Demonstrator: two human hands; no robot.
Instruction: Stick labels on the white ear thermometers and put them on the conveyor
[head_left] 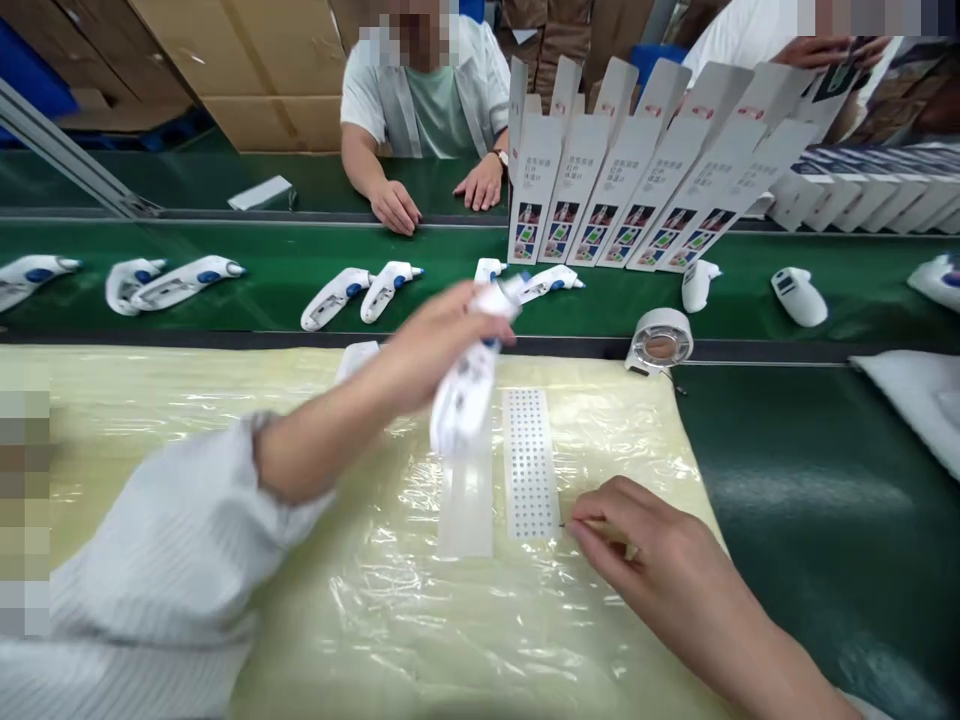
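Note:
My left hand [442,345] is closed round a white thermometer [465,400], blurred by motion, above the far part of the plastic-covered yellow sheet [360,610]. Below it lies a blank whitish strip [465,510]. To the right of that strip is a sticker sheet [530,465] with rows of small dots. My right hand [645,540] has thumb and forefinger pinched on a small thin dark thing, beside the sticker sheet's lower right corner; what it is cannot be made out.
Several white thermometers, such as one [187,283] at left, lie on the green belt [277,255]. Upright open boxes [585,190] stand behind it. A round white device [660,340] sits at the sheet's far right corner. Across the belt, a person rests two hands [396,207].

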